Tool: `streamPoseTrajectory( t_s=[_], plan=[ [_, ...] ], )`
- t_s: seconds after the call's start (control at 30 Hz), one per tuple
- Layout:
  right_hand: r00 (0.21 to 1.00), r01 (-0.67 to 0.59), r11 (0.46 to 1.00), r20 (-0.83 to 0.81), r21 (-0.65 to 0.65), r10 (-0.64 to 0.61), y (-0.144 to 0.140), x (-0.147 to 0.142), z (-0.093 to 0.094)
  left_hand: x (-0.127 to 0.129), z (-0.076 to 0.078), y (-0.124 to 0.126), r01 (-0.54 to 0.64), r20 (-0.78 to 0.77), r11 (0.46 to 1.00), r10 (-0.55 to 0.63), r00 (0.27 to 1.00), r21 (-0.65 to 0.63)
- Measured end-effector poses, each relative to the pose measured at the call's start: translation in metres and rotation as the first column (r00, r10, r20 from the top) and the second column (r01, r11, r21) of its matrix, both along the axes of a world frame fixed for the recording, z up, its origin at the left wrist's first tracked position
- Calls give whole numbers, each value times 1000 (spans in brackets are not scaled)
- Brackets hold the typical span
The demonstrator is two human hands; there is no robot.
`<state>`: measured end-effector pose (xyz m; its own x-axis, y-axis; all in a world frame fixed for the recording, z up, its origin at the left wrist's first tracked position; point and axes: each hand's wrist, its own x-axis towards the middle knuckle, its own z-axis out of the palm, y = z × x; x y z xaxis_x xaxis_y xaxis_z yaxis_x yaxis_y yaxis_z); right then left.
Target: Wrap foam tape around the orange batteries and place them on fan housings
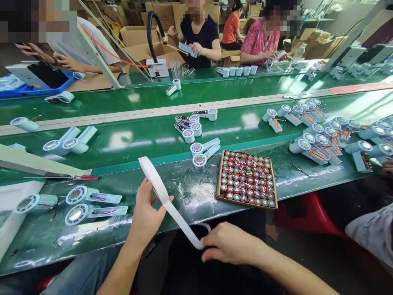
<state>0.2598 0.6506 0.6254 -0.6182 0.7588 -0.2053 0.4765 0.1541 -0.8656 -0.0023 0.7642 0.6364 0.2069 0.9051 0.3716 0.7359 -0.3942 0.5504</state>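
Note:
A roll of white tape [153,177] is held up in my left hand [147,213], its fingers wrapped round the lower side of the roll. From the roll a strip of tape stretches down to the right, over the table's front edge. My right hand [229,243] pinches the end of that strip, and a loose bit curls behind the fingers. Just beyond my hands stand two light-blue round-headed housings [199,160] with open handles. To the right, a cardboard tray [218,189] holds many battery cells with red and black wires.
More housings [89,196] lie on the left of the table, near a red-handled screwdriver [86,177]. Wired housings [319,143] crowd the right. A green conveyor [147,135] runs behind. Several people sit across it; a red stool [307,213] stands at the right.

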Motion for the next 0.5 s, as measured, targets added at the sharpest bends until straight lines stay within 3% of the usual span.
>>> streamPoseTrajectory(
  t_s=[0.07,0.13,0.2,0.33,0.5],
  plan=[
    [998,41,986,30,162,-46,5,31,11,7,-4,-2,9,39,1000,-9,999,-21],
    [987,113,941,75,318,-143,18,66,28,14,-8,-7,78,0,996,-78,997,48],
    [959,61,900,225,431,-172,35,93,42,21,-11,-10,163,-49,982,-159,986,98],
    [877,-168,881,475,443,-71,60,112,52,32,-16,-13,293,-126,947,-277,953,129],
    [853,-199,881,518,430,-60,76,97,54,42,-19,-16,378,-179,920,-357,917,103]
  ],
)
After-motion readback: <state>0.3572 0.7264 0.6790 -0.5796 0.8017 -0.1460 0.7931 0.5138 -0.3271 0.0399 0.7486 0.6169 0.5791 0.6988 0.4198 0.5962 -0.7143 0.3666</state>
